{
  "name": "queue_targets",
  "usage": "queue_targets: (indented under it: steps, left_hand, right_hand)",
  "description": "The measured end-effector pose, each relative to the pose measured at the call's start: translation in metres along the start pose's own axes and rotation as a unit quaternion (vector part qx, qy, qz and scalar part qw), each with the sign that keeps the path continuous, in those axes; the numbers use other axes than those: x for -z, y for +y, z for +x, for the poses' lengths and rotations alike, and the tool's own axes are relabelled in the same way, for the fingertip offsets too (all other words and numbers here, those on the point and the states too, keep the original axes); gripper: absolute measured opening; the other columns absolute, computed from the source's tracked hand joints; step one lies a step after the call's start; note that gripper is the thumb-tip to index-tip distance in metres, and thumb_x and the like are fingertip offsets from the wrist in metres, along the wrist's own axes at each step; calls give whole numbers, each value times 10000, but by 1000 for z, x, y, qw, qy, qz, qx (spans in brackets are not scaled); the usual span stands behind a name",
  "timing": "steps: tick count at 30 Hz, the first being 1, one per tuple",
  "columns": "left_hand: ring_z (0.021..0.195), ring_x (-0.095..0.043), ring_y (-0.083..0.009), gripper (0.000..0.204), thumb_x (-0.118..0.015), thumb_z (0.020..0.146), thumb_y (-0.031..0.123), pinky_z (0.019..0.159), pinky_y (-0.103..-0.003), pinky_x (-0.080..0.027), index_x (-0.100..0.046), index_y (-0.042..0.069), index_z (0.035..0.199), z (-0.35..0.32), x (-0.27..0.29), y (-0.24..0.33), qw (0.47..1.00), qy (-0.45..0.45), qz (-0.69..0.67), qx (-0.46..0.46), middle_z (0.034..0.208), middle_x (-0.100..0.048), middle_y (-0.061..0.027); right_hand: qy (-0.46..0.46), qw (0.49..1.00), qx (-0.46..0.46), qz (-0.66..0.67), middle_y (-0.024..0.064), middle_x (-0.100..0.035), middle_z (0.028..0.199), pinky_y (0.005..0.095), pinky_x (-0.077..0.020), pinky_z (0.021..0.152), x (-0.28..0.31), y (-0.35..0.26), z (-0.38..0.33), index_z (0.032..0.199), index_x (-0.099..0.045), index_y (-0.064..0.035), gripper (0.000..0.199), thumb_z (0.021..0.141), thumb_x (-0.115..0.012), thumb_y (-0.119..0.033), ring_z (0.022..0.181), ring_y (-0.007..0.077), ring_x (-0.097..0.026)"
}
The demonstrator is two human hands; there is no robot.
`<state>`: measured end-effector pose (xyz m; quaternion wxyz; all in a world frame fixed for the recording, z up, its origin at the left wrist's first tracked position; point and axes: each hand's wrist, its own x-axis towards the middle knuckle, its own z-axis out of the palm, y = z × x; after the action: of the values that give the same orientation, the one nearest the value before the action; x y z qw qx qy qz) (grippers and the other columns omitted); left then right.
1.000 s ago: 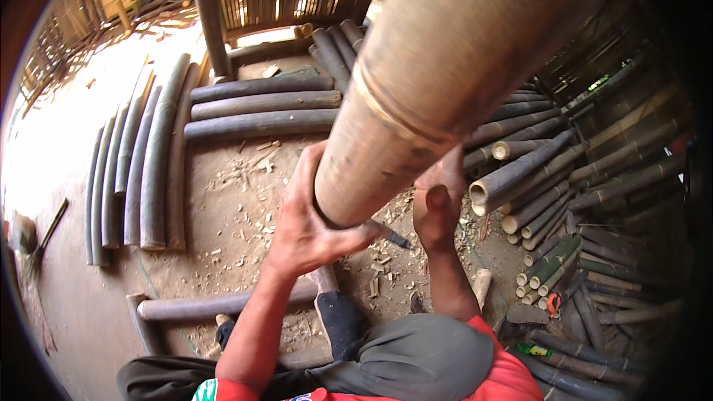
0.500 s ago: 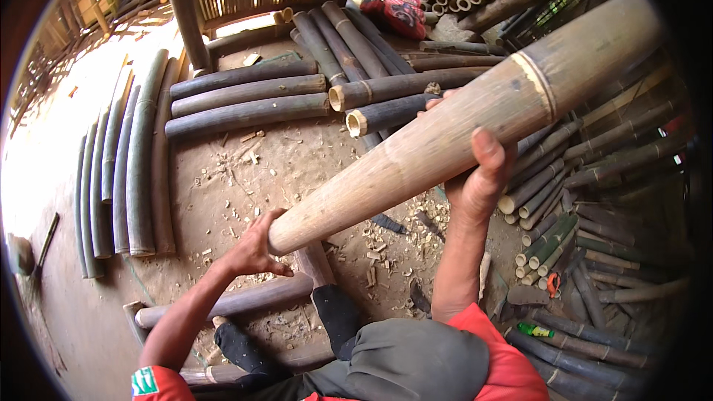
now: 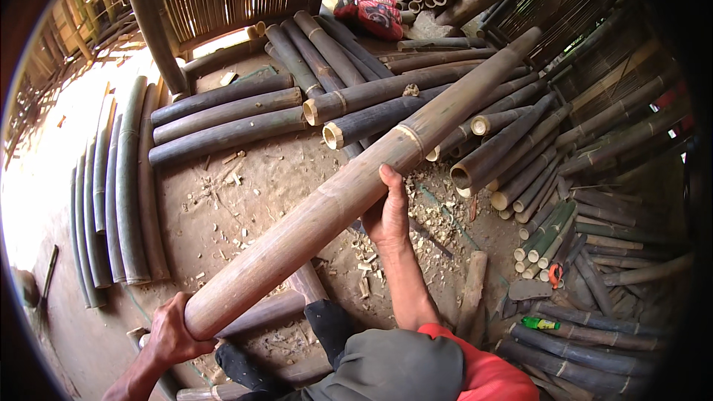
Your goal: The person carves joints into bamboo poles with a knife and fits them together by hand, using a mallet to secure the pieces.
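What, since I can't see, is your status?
Left grip holding bamboo pole, near end. Right grip supporting its middle. Far end crosses other poles in view; contact unclear.

Bamboo lines several sides of a brown earthen floor, its surface strewn with pale wood chips that gather most thickly right of centre. At left, a row of long poles lies side by side next to brightly sunlit ground, while three dark lengths stretch parallel across the far side. At right, more bamboo lies in a pile, some pieces resting on others. A thin green cord trails among the chips, near a pale length of wood
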<state>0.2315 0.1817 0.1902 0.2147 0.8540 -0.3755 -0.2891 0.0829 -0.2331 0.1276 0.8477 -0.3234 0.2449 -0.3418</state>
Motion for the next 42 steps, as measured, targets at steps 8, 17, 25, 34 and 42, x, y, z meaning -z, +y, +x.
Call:
queue_targets:
  steps: [8, 17, 25, 34, 42]
  left_hand:
    - [970, -687, -431, 627, -908, 564, 197, 888, -499, -561, -661, -10, 1102, 49, 11, 27, 995, 48, 88, -11, 999, -691, -231]
    - [1137, -631, -389, 537, -788, 704, 84, 1049, -468, -508, -601, 22, 1203, 252, -61, 127, 980, 146, 73, -116, 1138, -667, -202]
    - [1169, -623, -312, 623, -829, 850, 224, 1009, -447, -522, -537, 5, 1355, 241, -120, 166, 940, 247, -160, -174, 1231, -633, -189]
    - [1091, -695, -261, 636, -833, 911, 319, 896, -375, -566, -600, -96, 1332, 163, -269, 102, 739, -73, -628, 231, 1168, -717, -205]
    - [823, -711, -210, 253, -615, 886, 9, 725, -378, -619, -597, 17, 1138, 180, -205, 63, 690, -25, -708, 146, 978, -712, -113]
  right_hand:
    - [28, 998, -31, -56, 119, -552, 1419, 444, -478, 1090, 39, 3, 38, 1511, -439, -21, 878, 898, -722, -584, 1287, 248, -567]
    - [54, 943, -18, -327, 72, -733, 912, 261, -570, 565, 128, -40, 42, 1211, -665, -64, 405, 1059, -637, -438, 714, 130, -713]
    - [-28, 526, -90, -845, 153, -656, 1164, 447, -520, 884, 242, 24, -15, 1076, -626, -57, 289, 921, -776, -250, 1101, 289, -642]
    - [-123, 834, -179, -507, 115, -725, 970, 447, -560, 792, 162, 65, -78, 1098, -613, -25, 338, 897, -821, -200, 841, 215, -675]
    - [94, 780, -164, -597, 192, -604, 1449, 414, -580, 988, 226, -15, -126, 1504, -492, -40, 612, 1000, -732, -291, 1208, 300, -660]
